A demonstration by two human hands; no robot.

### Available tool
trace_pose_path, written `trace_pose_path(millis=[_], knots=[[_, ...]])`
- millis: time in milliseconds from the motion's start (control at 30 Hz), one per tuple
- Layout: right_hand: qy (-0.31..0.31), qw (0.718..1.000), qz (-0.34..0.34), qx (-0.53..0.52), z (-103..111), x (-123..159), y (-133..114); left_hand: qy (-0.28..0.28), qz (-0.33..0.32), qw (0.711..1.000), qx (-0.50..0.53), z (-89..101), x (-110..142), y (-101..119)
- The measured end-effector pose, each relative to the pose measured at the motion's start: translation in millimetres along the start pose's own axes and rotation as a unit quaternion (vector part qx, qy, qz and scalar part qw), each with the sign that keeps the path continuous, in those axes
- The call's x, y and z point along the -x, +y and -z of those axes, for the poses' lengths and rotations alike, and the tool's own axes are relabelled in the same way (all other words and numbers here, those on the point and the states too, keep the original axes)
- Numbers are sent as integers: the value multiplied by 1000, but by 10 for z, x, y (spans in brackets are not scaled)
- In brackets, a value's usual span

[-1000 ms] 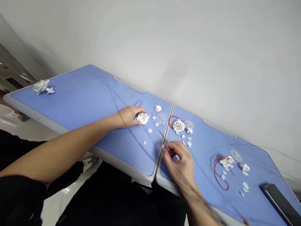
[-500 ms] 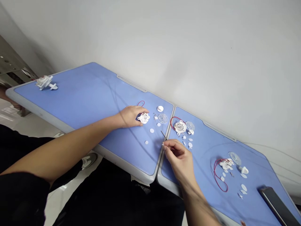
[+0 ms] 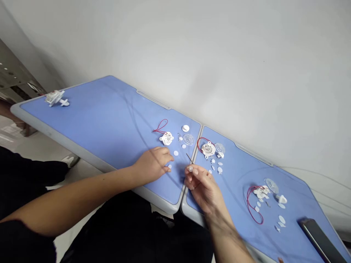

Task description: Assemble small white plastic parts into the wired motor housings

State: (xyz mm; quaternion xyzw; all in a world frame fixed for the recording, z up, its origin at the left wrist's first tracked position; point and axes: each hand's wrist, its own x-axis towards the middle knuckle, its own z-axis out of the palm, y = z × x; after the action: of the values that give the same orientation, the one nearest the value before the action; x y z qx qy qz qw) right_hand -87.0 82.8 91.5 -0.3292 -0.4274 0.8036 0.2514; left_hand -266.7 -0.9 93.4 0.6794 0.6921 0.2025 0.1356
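Note:
My left hand [image 3: 153, 166] is low over the blue tabletop, thumb and fingers apart around a small white disc [image 3: 169, 166]. Just beyond it, the white round housing [image 3: 166, 138] with a red wire [image 3: 161, 126] lies untouched. My right hand [image 3: 201, 182] is turned partly palm up over the table seam, pinching a small white round plastic piece [image 3: 190, 168] between thumb and fingertips. A thin metal rod [image 3: 190, 158] sticks out from the same hand; its other end is hidden. Close by are a larger white disc [image 3: 176, 153] and a clear plastic disc [image 3: 188, 139].
A second white housing [image 3: 208, 149] sits right of the seam among small white parts. Farther right lie a third housing [image 3: 261, 192], its red wire, and a dark phone [image 3: 318, 237]. A white assembly [image 3: 55, 98] stands at the far left corner.
My left hand has let go of the white housing and moved toward me to the small disc. My right hand has rotated, turning the white piece's round face up.

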Motion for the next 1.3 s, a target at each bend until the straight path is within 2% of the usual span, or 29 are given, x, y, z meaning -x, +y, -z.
trace_pose_path(millis=[100,333,533,633,700,733,767,800,867,933,967,1000,1067,1133,1233,1300], knots=[[-25,998,-14,-55,-17,9,-2,-11,4,1000,2,-52,-12,-15],[-70,988,-37,-129,-46,-9,20,6,-18,1000,-4,-108,-5,-37],[-117,980,-37,-153,-58,-3,23,16,-12,1000,12,-164,-11,-45],[-133,978,-31,-160,-58,0,27,27,7,996,79,-160,-21,-35],[-135,976,-31,-167,-65,-5,34,44,57,978,195,-126,-25,-21],[-135,976,-32,-169,-73,-11,37,51,89,954,281,-100,-24,-11],[-133,976,-33,-171,-83,-18,40,54,119,916,380,-70,-20,1],[-129,976,-35,-171,-97,-27,42,49,141,862,484,-38,-12,16],[-113,979,-34,-167,-135,-45,44,25,161,721,673,17,13,55],[-91,984,-19,-152,-186,-61,46,3,169,577,799,43,45,105],[-78,988,-4,-137,-217,-66,48,-2,173,516,839,42,61,131],[-65,991,13,-116,-250,-68,50,-2,176,468,866,33,74,156],[-39,995,58,-64,-324,-62,58,-8,172,403,899,-5,93,194],[-10,993,117,-14,-402,-47,67,-7,158,365,918,-52,101,215],[13,981,189,29,-502,-24,82,8,143,331,933,-107,105,222],[12,978,202,41,-539,-21,95,14,137,319,938,-128,109,221]])
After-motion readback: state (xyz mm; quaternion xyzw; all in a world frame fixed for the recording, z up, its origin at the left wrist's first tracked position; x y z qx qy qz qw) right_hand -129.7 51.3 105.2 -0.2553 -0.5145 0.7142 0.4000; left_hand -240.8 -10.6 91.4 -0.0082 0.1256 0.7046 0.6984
